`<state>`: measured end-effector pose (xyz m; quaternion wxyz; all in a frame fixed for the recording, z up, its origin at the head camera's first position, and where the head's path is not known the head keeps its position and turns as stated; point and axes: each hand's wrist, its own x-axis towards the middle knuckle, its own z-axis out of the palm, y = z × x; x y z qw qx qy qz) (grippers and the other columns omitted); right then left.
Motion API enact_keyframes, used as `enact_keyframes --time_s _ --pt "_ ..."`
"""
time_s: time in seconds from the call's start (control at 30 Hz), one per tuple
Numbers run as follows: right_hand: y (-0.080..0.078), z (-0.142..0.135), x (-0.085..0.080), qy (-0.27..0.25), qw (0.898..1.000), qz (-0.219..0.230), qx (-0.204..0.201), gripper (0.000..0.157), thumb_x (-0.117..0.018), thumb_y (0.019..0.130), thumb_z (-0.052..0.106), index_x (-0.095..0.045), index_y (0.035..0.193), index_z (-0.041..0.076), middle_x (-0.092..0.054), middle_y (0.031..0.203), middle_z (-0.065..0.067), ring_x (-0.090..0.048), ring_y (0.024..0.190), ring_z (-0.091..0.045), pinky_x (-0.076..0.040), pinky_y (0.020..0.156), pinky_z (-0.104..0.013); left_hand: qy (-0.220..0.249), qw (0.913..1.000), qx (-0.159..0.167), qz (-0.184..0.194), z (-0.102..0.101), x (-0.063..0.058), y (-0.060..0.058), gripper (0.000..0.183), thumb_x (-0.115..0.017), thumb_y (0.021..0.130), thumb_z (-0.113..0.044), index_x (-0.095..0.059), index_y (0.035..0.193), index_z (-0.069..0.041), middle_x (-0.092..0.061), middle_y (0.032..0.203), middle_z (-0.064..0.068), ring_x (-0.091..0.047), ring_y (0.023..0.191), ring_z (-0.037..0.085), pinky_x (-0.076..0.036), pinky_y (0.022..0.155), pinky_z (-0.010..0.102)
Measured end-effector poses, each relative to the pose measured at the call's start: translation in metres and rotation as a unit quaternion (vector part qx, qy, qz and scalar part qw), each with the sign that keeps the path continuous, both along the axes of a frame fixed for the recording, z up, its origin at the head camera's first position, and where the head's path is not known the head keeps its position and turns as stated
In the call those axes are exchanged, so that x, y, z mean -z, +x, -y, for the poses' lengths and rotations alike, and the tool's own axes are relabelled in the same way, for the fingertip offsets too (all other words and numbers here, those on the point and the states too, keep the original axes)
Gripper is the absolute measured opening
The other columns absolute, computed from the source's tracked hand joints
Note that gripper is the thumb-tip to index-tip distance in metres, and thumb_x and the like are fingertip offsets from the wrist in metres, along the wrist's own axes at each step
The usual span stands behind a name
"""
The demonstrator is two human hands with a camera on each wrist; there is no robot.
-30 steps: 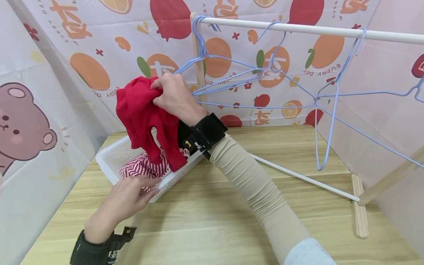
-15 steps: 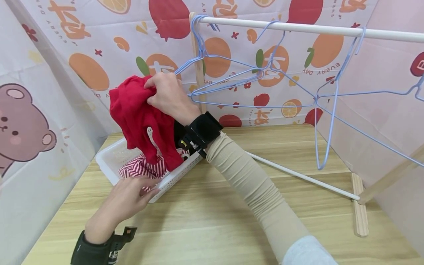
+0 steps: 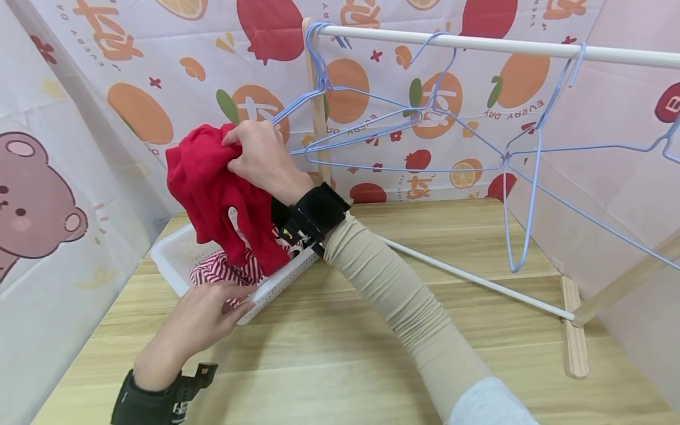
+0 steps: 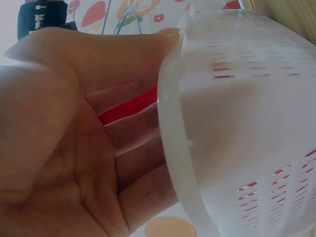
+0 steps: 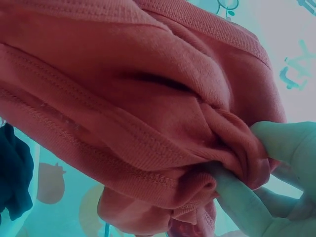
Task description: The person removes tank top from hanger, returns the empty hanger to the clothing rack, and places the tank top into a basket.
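A crumpled red garment [image 3: 199, 183] with a white print hangs over the white plastic basket [image 3: 278, 288], its lower ends reaching down to the near rim. My right hand [image 3: 262, 158] pinches the garment's upper part; in the right wrist view, thumb and finger hold a bunched fold of the cloth [image 5: 163, 123]. My left hand [image 3: 204, 313] grips the basket's near left rim. Its fingers lie inside and the thumb at the rim, as the left wrist view of the basket [image 4: 237, 123] shows. Beneath the red cloth lies a red-and-white striped garment [image 3: 220, 268].
Several blue hangers [image 3: 462, 169] hang from the white rail [image 3: 478, 44] of a rack. A lower white bar [image 3: 473, 274] and a wooden foot [image 3: 575, 336] stand on the wood-grain table [image 3: 329, 366]. Dark fabric [image 5: 16, 170] shows in the right wrist view.
My right hand has moved left with the red garment in it, and the cloth has shifted left over the basket. My left hand keeps its place on the rim.
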<state>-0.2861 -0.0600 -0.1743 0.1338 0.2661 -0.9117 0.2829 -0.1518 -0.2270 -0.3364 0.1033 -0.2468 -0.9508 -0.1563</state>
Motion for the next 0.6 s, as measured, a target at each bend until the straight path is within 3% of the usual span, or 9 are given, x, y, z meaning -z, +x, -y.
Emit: enact_keyframes --time_s 0.3,0.6 --pt "-0.003 0.003 0.009 0.025 0.999 -0.026 0.005 0.040 -0.072 0.096 0.024 -0.069 0.136 0.020 -0.069 0.132 -0.001 -0.058 0.123 -0.013 -0.051 0.097 -0.018 0.000 1.0000 -0.001 -0.001 0.000 0.001 -0.001 0.020 -0.083 0.086 -0.016 -0.083 0.105 -0.013 -0.072 0.072 -0.009 -0.051 0.059 -0.002 -0.039 0.053 0.023" --pt "-0.006 0.002 0.023 0.011 1.000 0.010 -0.006 0.040 -0.072 0.097 0.020 -0.068 0.137 0.018 -0.071 0.131 -0.002 -0.063 0.121 -0.015 -0.055 0.096 -0.018 0.001 1.0000 -0.003 0.001 0.000 0.002 -0.003 0.021 -0.083 0.086 -0.017 -0.082 0.106 -0.013 -0.072 0.073 -0.007 -0.049 0.057 -0.002 -0.037 0.051 0.022"
